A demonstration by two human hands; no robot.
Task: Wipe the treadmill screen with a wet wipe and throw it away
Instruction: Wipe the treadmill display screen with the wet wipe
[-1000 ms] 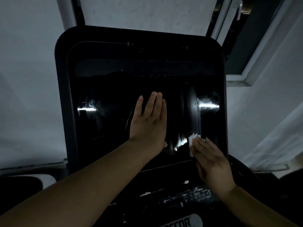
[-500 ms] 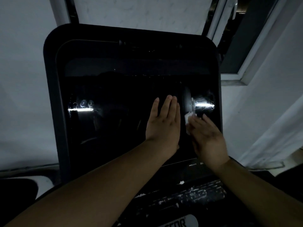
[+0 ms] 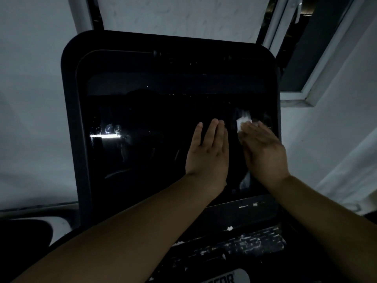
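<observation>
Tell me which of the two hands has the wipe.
The right hand, near the screen's right edge; the white wipe peeks from under its fingertips. The left hand lies flat and bare.

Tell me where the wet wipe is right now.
In the head view, the wet wipe is on the right side of the treadmill screen, pressed under the fingertips of the right hand, just right of the left hand.

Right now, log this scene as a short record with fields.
setting: dim room, treadmill console in front of the person
treadmill screen: dark, glossy, unlit
wet wipe: white, pressed to the screen's right side
right hand: flat on the wipe, fingers extended
left hand: open palm flat against the screen, beside the right hand
task stage: wiping; wipe not yet discarded
</observation>
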